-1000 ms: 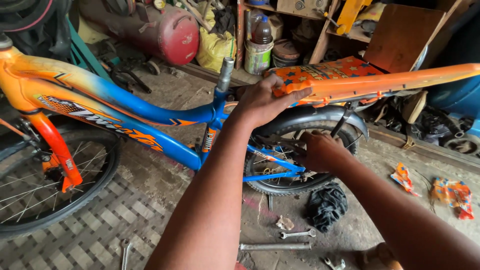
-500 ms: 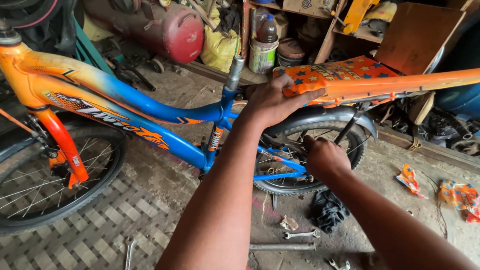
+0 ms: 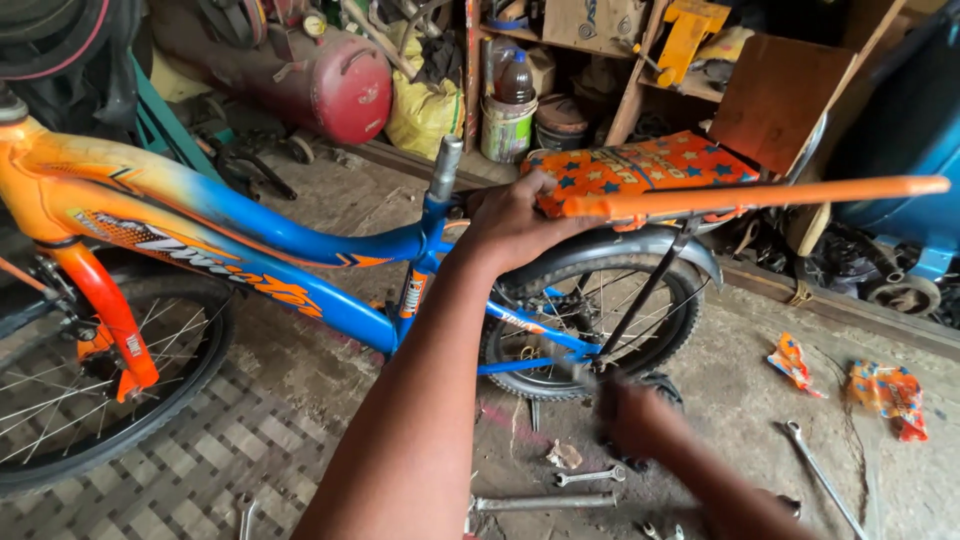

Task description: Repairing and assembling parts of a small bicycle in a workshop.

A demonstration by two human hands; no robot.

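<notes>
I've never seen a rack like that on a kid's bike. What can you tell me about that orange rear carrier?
The orange rear carrier is a long, flat rack that looks like painted metal. It sits level above the grey rear mudguard, propped by thin dark stays. A star-patterned orange cushion lies on it. The left hand grips its front end.

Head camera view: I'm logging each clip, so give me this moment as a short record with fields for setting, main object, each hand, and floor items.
setting: cluttered workshop, shelves behind
main object: blue and orange bicycle, upright, no saddle on its seat post
left hand: left hand grips the front of the orange rear carrier
right hand: right hand, blurred, low beside the rear wheel; whether it holds anything cannot be told
floor items: wrenches, long spanner, orange wrappers
</notes>
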